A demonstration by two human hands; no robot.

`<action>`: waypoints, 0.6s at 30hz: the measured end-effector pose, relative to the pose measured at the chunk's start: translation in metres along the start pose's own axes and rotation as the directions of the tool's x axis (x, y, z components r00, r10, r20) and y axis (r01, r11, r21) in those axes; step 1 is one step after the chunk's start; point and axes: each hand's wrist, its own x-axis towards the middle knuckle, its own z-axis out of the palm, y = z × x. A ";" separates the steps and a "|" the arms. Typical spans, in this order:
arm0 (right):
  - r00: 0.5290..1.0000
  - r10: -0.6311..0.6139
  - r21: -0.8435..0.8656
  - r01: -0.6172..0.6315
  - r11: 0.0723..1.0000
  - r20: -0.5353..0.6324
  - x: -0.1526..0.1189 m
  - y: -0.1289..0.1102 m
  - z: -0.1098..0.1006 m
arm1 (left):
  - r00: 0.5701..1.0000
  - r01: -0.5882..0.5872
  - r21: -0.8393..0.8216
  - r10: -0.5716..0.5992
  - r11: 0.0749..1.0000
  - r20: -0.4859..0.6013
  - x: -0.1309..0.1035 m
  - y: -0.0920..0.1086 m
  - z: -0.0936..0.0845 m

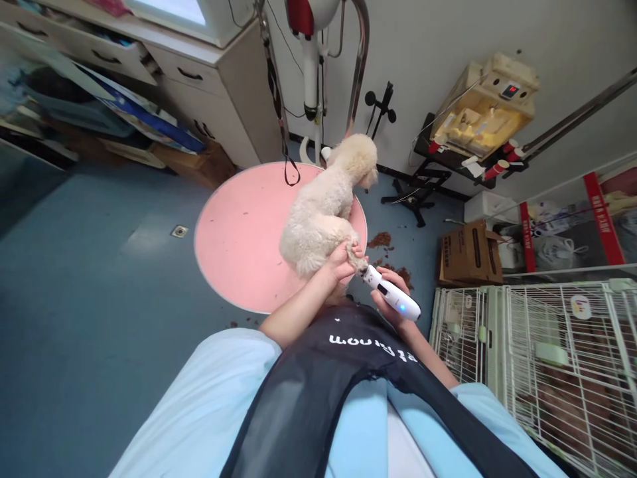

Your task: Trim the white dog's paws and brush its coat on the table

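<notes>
A white curly-coated dog (321,209) is on a round pink table (239,232), its head turned away to the right. My left hand (343,260) is closed around one of its paws (357,259), lifted near the table's front right edge. In my right hand (391,292) is a white hair clipper (393,296) with a lit blue light. The clipper's head is at the paw; whether the blade touches the fur I cannot tell. My right fingers wrap the clipper's body from both sides.
A black strap loop (292,174) hangs over the table's back edge beside a white dryer nozzle (310,79). Brown hair clumps (382,240) lie on the floor. White wire cages (567,352) stand at right, a cardboard box (470,253) behind them, drawers (189,73) at left.
</notes>
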 end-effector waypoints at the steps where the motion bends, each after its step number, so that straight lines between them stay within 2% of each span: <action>1: 0.999 0.053 0.041 -0.054 0.998 0.011 -0.001 0.000 0.000 | 1.000 -0.004 -0.009 0.004 1.000 -0.003 0.000 0.000 0.000; 3: 0.990 0.142 0.130 -0.142 0.981 0.009 -0.004 -0.001 0.001 | 1.000 -0.018 -0.034 0.018 0.999 -0.004 0.001 0.001 0.000; 5: 0.989 0.146 0.139 -0.142 0.980 -0.024 -0.007 -0.002 0.003 | 1.000 -0.027 -0.052 0.026 0.998 -0.007 0.003 0.001 0.000; 8: 1.000 -0.026 -0.014 0.026 1.000 -0.011 -0.011 -0.001 0.007 | 0.999 -0.040 -0.073 0.039 0.997 -0.013 0.007 -0.001 0.000; 11: 0.978 -0.205 -0.098 0.207 0.973 0.032 -0.011 0.002 0.011 | 0.997 -0.077 -0.095 0.077 0.992 -0.001 0.009 -0.003 0.001; 13: 0.969 -0.247 -0.132 0.248 0.960 0.024 -0.010 0.005 0.014 | 0.996 -0.086 -0.098 0.086 0.991 -0.003 0.009 -0.003 0.002; 18: 0.965 -0.260 -0.245 0.247 0.938 -0.023 -0.011 0.012 0.020 | 0.995 -0.093 -0.092 0.089 0.991 -0.040 0.007 -0.005 0.006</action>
